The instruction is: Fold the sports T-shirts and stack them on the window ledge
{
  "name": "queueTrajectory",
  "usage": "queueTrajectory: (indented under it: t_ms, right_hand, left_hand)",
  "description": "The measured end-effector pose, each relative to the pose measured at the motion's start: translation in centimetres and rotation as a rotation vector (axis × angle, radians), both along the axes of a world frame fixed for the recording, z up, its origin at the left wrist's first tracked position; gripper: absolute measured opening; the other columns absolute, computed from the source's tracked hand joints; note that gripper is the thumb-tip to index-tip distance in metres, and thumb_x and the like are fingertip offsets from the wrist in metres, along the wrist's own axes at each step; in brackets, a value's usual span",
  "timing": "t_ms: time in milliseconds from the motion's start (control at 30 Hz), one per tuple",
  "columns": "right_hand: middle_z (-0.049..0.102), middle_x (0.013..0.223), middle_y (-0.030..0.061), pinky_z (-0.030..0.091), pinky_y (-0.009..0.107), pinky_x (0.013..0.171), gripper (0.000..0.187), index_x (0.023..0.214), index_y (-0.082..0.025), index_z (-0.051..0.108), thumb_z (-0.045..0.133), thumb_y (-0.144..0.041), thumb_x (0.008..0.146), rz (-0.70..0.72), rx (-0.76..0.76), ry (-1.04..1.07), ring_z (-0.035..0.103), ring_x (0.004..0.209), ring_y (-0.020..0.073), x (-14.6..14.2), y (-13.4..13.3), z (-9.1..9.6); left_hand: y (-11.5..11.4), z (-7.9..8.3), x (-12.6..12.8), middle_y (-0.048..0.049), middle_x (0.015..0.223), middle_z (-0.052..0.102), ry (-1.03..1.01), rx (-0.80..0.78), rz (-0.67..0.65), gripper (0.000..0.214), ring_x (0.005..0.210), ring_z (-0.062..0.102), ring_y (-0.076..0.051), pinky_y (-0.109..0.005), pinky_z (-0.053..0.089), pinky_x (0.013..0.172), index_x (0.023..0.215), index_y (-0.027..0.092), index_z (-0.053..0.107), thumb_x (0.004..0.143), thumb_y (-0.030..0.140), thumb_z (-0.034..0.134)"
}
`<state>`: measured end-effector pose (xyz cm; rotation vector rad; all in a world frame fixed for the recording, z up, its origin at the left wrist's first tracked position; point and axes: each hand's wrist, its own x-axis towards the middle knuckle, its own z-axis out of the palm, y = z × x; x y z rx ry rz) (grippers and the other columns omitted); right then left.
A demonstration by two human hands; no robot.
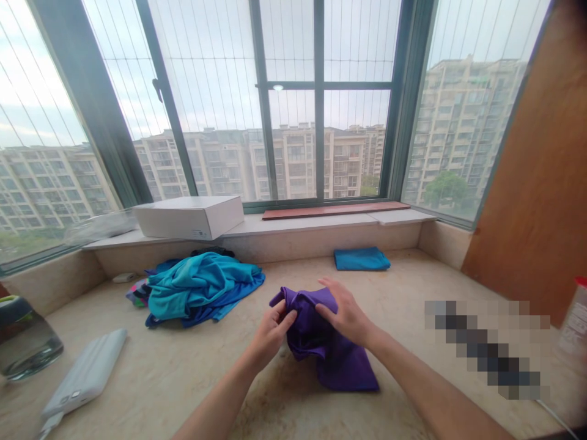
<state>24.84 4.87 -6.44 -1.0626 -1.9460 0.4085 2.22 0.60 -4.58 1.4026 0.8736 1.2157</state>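
Note:
A crumpled purple cloth [346, 365], seemingly a garment, is held up between my two hands, its lower right part lying on the stone surface. My left hand [271, 330] pinches its left edge between thumb and fingers. On the upper right of the cloth is my right hand [345, 310], thumb in front and fingers behind, closed on the fabric. To the left lies a loose heap of turquoise and blue clothes [202, 287]. A folded blue cloth [361, 259] rests flat near the back wall.
A white box [190, 217] stands on the sill beside a reddish plank [337, 211]. At the left are a white power bank [86, 371] with a cable and a bottle [28, 339]. A pixelated dark object [488, 349] and a red-capped container [573, 318] are at right.

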Motion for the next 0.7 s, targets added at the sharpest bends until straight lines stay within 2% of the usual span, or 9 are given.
queueTrajectory:
  t_ms: [67,100,200,233,300,367,467,600,700]
  right_hand:
    - [0.062,0.141,0.0115,0.037,0.048,0.112,0.067,0.143,-0.027,0.055,0.074,-0.05,0.082,0.176,-0.038,-0.057,0.055,0.129,0.033,-1.0,-1.0,0.1]
    - [0.069,0.13,0.0111,0.041,0.046,0.106,0.062,0.136,-0.027,0.062,0.076,-0.05,0.08,0.213,-0.057,-0.089,0.061,0.12,0.0331,-1.3,-1.4,0.1]
    - [0.078,0.092,0.0086,0.048,0.036,0.081,0.027,0.099,-0.025,0.077,0.07,-0.048,0.086,0.18,-0.105,-0.14,0.069,0.084,0.0284,-1.5,-1.9,0.6]
    - [0.077,0.083,0.0075,0.046,0.034,0.073,0.027,0.09,-0.025,0.077,0.065,-0.048,0.09,0.164,-0.12,-0.129,0.068,0.075,0.0261,-1.5,-1.9,0.9]
    - [0.074,0.072,0.005,0.041,0.03,0.063,0.041,0.079,-0.023,0.075,0.054,-0.053,0.096,0.143,-0.153,-0.042,0.064,0.064,0.0223,-1.3,-1.6,1.4]
    - [0.068,0.063,0.0025,0.038,0.029,0.057,0.054,0.07,-0.021,0.071,0.047,-0.061,0.097,0.101,-0.194,0.122,0.058,0.057,0.0195,-1.0,-1.0,1.8]
    - [0.066,0.061,0.0017,0.042,0.029,0.056,0.06,0.069,-0.02,0.069,0.049,-0.072,0.09,-0.044,-0.274,0.479,0.058,0.059,0.0199,0.1,0.5,2.4]
    - [0.074,0.078,0.0045,0.056,0.034,0.066,0.05,0.092,-0.02,0.071,0.057,-0.068,0.087,-0.291,-0.363,1.07,0.069,0.075,0.0239,3.5,3.1,3.1]
    - [0.076,0.089,0.0054,0.06,0.036,0.073,0.041,0.102,-0.022,0.068,0.052,-0.058,0.091,-0.445,-0.35,1.335,0.072,0.085,0.0235,6.0,4.9,3.2]
  left_hand:
    - [-0.2,0.1,0.0,-0.0068,0.093,0.073,0.057,0.015,-0.03,0.043,0.089,0.066,-0.025,-0.031,0.053,0.08,0.098,0.017,0.074,0.077,0.053,0.079]
    - [-0.2,0.1,0.0,-0.0067,0.091,0.072,0.091,0.026,-0.027,0.043,0.087,0.065,-0.024,-0.03,0.053,0.077,0.095,0.016,0.074,0.075,0.054,0.08]
    - [0.1,-0.2,-0.4,-0.0032,0.074,0.066,0.167,0.023,0.028,0.047,0.069,0.057,-0.018,-0.024,0.045,0.062,0.079,0.014,0.073,0.072,0.059,0.08]
    - [0.2,-0.3,-0.5,-0.0013,0.067,0.062,0.175,0.008,0.05,0.05,0.063,0.053,-0.015,-0.023,0.041,0.058,0.073,0.013,0.071,0.072,0.062,0.078]
    - [0.4,-0.6,-0.8,0.002,0.055,0.053,0.175,-0.022,0.076,0.056,0.054,0.045,-0.011,-0.022,0.033,0.051,0.061,0.013,0.066,0.072,0.067,0.076]
    - [0.5,-0.7,-1.1,0.0028,0.051,0.05,0.162,-0.04,0.082,0.057,0.05,0.042,-0.01,-0.021,0.03,0.049,0.055,0.013,0.062,0.072,0.067,0.076]
    - [0.6,-0.4,-1.7,0.0001,0.056,0.06,0.081,-0.052,0.124,0.049,0.053,0.05,-0.013,-0.022,0.039,0.051,0.06,0.013,0.069,0.073,0.059,0.079]
    - [1.4,0.3,-3.0,-0.0004,0.064,0.069,-0.209,0.064,0.453,0.038,0.06,0.061,-0.015,-0.024,0.049,0.058,0.071,0.014,0.074,0.076,0.051,0.08]
    - [2.0,0.9,-3.8,0.0004,0.068,0.072,-0.438,0.095,0.664,0.038,0.065,0.066,-0.016,-0.026,0.054,0.065,0.079,0.015,0.075,0.072,0.051,0.083]
